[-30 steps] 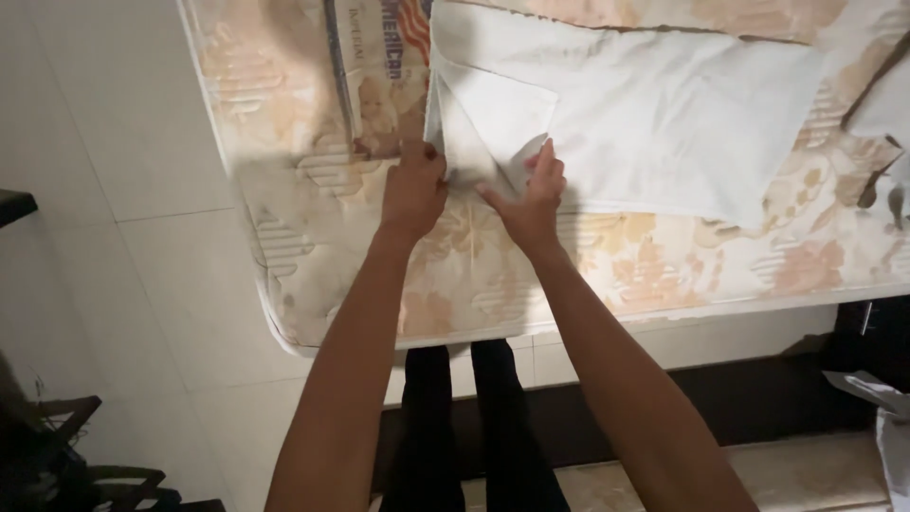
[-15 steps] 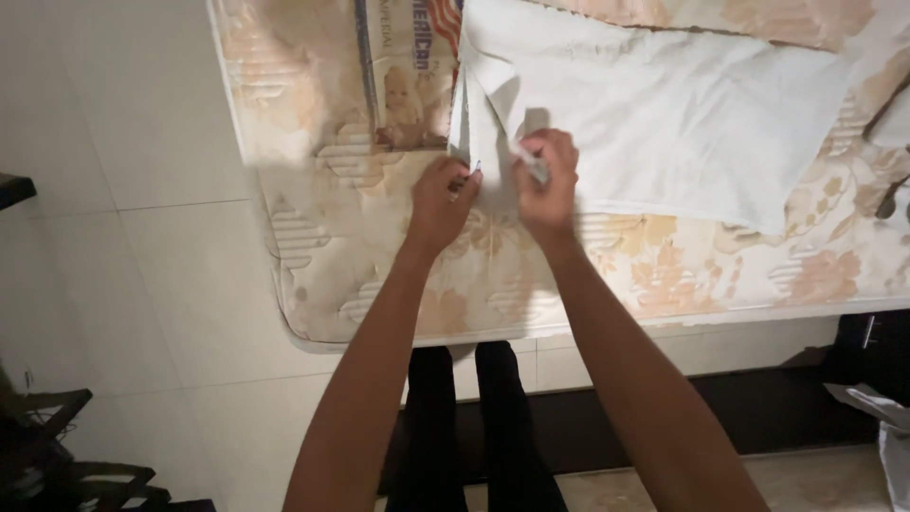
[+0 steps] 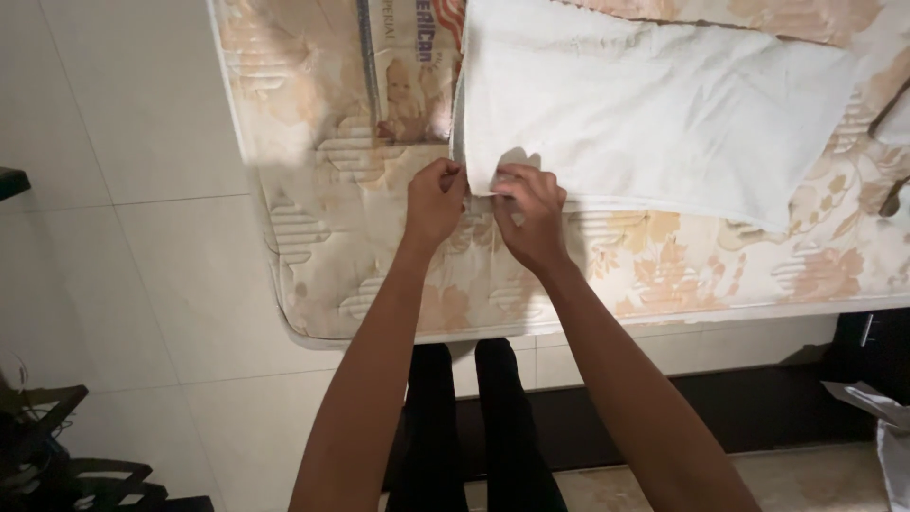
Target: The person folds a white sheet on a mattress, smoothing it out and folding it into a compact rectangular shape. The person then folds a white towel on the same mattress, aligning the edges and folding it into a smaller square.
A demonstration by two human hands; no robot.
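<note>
Near the mattress's [image 3: 313,275] front edge, the left hand [image 3: 434,201] and right hand [image 3: 527,210] both pinch the white towel's [image 3: 645,123] near corner. The raised flap from before now lies flat.

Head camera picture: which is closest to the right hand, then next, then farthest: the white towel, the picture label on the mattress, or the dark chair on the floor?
From the right hand:
1. White towel, under its fingertips.
2. Picture label, up and left on the mattress.
3. Dark chair, bottom-left floor.
</note>
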